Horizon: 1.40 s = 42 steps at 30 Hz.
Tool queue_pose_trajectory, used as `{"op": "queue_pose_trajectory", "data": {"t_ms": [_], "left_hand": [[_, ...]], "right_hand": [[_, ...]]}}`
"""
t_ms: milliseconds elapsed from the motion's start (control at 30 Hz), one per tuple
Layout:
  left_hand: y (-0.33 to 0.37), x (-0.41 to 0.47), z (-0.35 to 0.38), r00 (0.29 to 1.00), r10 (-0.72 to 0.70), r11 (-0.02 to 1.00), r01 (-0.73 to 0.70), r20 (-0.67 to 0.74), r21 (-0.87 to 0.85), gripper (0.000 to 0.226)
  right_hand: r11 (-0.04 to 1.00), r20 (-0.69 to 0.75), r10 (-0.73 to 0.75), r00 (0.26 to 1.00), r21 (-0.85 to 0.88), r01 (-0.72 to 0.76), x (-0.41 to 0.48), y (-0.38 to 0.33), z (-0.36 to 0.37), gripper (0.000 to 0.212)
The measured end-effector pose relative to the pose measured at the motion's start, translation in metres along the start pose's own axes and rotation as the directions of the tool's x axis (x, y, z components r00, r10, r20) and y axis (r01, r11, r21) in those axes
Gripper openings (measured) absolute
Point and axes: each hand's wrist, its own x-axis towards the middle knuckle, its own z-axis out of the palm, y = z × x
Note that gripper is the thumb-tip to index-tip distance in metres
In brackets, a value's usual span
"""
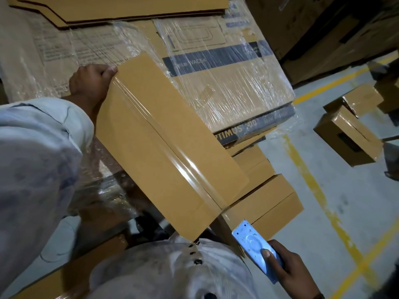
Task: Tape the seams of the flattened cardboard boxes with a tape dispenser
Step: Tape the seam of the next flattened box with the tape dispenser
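Note:
A flattened brown cardboard box (151, 134) lies tilted in front of me, its near end against my chest. A glossy strip of clear tape (170, 147) runs along its middle seam from the far corner to the near right edge. My left hand (90, 82) grips the box's far left corner, thumb on top. My right hand (285, 268) holds a blue tape dispenser (252, 240) at the lower right, its toothed blade just off the box's near right corner.
Large cartons wrapped in stretch film (226, 67) stand behind the box. More flat brown boxes (265, 203) are stacked under it at right. Small taped boxes (347, 137) lie on the grey floor with yellow lines (311, 175).

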Motion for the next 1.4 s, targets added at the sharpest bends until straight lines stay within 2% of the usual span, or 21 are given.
{"op": "queue_pose_trajectory", "data": {"t_ms": [433, 567, 700, 833, 1000, 1133, 1300, 1400], "left_hand": [[0.003, -0.001, -0.002, 1.000, 0.001, 1.000, -0.001, -0.006, 0.009, 0.061], [0.004, -0.004, -0.003, 1.000, 0.008, 1.000, -0.007, -0.012, 0.010, 0.059], [0.005, -0.005, -0.003, 1.000, 0.007, 1.000, -0.007, -0.021, 0.008, 0.059], [0.005, -0.004, -0.003, 1.000, 0.010, 1.000, -0.010, -0.027, 0.005, 0.061], [0.004, -0.005, -0.001, 0.999, 0.013, 1.000, -0.013, -0.037, 0.012, 0.061], [0.005, -0.003, 0.001, 0.999, 0.017, 0.999, -0.015, -0.047, 0.034, 0.062], [0.000, 0.003, 0.011, 0.996, 0.057, 0.996, -0.052, -0.071, 0.067, 0.060], [0.006, 0.004, 0.018, 0.987, 0.140, 0.982, -0.128, -0.083, 0.137, 0.058]], "right_hand": [[0.994, 0.012, 0.046, 0.999, -0.103, -0.044, 0.024, 0.020, 0.022, 0.032], [0.986, 0.005, 0.063, 0.998, -0.158, -0.061, 0.035, 0.023, 0.026, 0.045], [0.971, -0.015, 0.089, 0.996, -0.220, -0.090, 0.050, 0.015, 0.033, 0.041], [0.960, -0.040, 0.127, 0.991, -0.245, -0.133, 0.068, 0.003, 0.046, 0.048], [0.951, -0.066, 0.122, 0.990, -0.279, -0.136, 0.088, -0.014, 0.054, 0.045], [0.955, -0.065, 0.145, 0.987, -0.250, -0.156, 0.097, -0.021, 0.050, 0.046], [0.961, -0.060, 0.156, 0.986, -0.221, -0.166, 0.110, -0.027, 0.053, 0.045], [0.963, -0.032, 0.144, 0.989, -0.227, -0.147, 0.119, -0.037, 0.058, 0.047]]}}
